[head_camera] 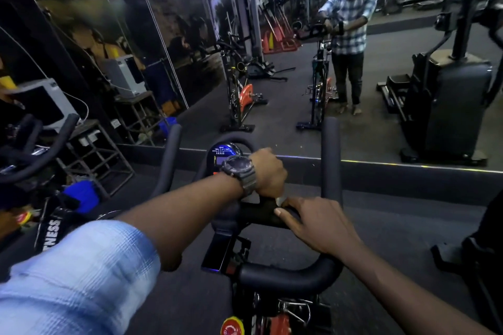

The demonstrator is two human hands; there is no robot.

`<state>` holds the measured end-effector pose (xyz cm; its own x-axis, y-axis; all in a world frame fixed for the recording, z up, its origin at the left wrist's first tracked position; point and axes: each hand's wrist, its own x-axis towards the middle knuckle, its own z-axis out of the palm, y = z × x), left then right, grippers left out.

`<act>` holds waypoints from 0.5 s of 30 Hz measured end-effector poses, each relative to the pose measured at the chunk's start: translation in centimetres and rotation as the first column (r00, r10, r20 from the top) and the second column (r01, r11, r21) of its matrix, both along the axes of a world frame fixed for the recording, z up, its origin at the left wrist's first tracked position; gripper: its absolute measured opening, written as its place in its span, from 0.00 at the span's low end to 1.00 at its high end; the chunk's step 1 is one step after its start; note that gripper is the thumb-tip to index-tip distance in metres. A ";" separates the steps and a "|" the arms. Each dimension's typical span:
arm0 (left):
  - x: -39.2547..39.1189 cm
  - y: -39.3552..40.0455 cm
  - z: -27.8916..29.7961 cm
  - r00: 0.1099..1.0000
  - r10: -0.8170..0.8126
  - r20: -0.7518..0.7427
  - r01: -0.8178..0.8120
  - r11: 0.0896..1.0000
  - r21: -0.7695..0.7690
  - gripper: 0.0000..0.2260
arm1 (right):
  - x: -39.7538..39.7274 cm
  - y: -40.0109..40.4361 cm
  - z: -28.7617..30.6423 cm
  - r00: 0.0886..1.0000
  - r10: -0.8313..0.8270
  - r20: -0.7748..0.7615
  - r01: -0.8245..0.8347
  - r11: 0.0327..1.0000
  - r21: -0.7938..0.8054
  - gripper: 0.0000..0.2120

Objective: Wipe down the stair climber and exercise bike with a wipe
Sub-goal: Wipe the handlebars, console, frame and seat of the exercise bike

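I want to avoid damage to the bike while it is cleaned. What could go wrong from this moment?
1. The left hand holds the wipe just below the lit console; moisture might reach the electronics.
2. The right hand only rests on the handlebar, so the bar may be poorly steadied.
3. Dim light could hide missed spots.

Under your hands, the handlebar (pixel 330 160) wears matt black foam padding. Your watch (pixel 237 167) has a glossy face, and your left sleeve (pixel 76 275) is pale woven cloth.
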<state>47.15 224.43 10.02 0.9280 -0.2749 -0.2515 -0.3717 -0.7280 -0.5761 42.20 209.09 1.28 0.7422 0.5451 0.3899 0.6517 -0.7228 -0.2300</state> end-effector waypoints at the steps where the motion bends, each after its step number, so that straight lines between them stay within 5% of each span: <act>1: 0.2 0.2 0.7 0.999 0.001 0.051 -0.001 1.000 0.003 0.15 | 0.1 0.0 -0.1 1.000 -0.006 0.000 0.006 1.000 -0.015 0.21; 6: 0.0 0.3 0.3 0.972 0.145 0.188 -0.132 0.988 -0.076 0.17 | 0.2 0.1 -0.4 1.000 -0.021 0.004 0.021 1.000 -0.011 0.21; 10: -2.0 1.4 -2.4 0.970 -0.006 0.244 0.032 0.994 -0.103 0.26 | 0.2 0.0 -0.5 1.000 -0.021 0.021 0.021 0.999 -0.029 0.22; 15: -1.5 1.9 -0.4 0.986 -0.061 0.158 0.067 0.997 -0.034 0.23 | 0.2 -0.1 -0.6 0.999 -0.023 0.023 0.024 0.999 -0.029 0.24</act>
<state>45.66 226.35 9.62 0.9353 -0.3417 -0.0921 -0.3256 -0.7289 -0.6022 42.41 209.04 0.72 0.7460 0.5392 0.3908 0.6393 -0.7442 -0.1936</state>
